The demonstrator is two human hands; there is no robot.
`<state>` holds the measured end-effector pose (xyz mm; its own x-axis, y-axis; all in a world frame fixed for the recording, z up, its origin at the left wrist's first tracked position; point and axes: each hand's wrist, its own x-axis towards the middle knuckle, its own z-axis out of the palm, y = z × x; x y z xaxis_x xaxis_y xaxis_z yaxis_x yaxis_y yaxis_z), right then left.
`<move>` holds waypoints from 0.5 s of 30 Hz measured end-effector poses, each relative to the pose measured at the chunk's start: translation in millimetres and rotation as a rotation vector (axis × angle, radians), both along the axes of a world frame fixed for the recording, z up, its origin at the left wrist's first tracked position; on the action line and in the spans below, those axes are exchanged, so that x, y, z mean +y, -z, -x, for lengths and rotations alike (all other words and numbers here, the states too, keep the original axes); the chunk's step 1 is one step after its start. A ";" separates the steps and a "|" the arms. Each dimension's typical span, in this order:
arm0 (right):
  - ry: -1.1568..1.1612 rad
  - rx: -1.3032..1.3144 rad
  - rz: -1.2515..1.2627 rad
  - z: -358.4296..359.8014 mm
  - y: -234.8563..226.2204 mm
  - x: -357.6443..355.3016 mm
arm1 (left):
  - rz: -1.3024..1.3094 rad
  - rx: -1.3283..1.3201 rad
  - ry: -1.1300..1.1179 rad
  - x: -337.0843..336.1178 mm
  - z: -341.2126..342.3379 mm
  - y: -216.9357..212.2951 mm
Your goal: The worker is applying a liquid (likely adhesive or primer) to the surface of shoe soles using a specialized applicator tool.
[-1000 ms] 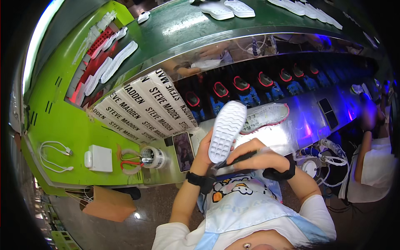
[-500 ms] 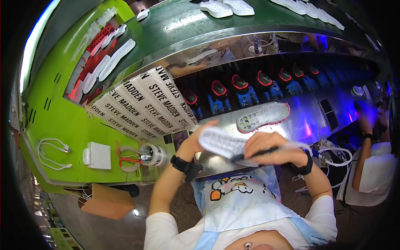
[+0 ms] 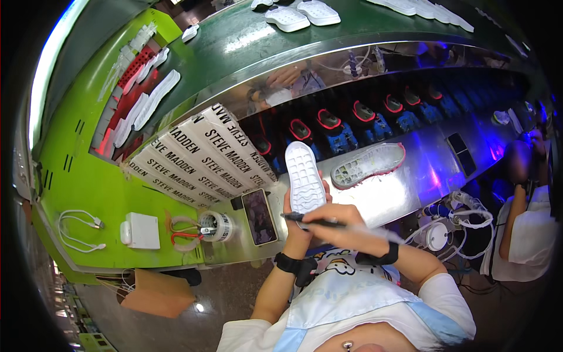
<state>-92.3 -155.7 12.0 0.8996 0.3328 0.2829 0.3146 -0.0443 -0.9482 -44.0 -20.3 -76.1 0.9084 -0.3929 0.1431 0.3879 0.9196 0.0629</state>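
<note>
My left hand is closed around the lower part of a white shoe sole. The sole stands nearly upright in the picture, its ribbed, grid-patterned face showing. A slim black pen-like tool is gripped in my right hand. Its dark tip lies across the sole's lower end; whether it touches cannot be told. The tool's pale rear end is blurred. To the right, a grey shoe sole with a red edge lies on the metal bench.
A phone lies left of my hands, near a wrapped box, a tape roll and red-handled scissors. Behind the bench runs a row of dark shoes with red collars. A co-worker's arm is at right.
The white sole has swung from slanting sideways to nearly upright. My right hand has shifted left with the tool, now crossing the sole's lower end. The phone is now more exposed.
</note>
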 end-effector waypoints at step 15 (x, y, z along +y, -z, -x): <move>-0.277 0.564 -0.129 -24.3 -20.6 -46.0 | -0.295 0.016 0.095 16.1 -19.9 -42.4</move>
